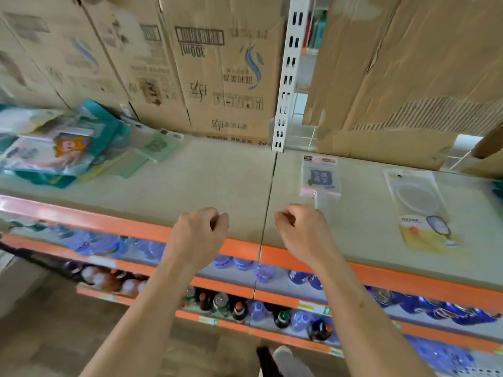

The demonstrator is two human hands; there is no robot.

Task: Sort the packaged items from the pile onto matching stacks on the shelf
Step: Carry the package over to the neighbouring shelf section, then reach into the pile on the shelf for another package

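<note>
A pile of packaged items lies at the left of the grey shelf, with flat green packets at its right edge. A pink-topped clear package lies right of the shelf seam. Further right is a clear and yellow package. My left hand hovers over the shelf's front edge with curled fingers and holds nothing. My right hand is curled too, its knuckles at the pink package's lower edge; nothing shows between its fingers.
Cardboard boxes line the back of the shelf, split by a white slotted upright. A teal item peeks in at the right edge. Orange-edged lower shelves hold bottles and cans.
</note>
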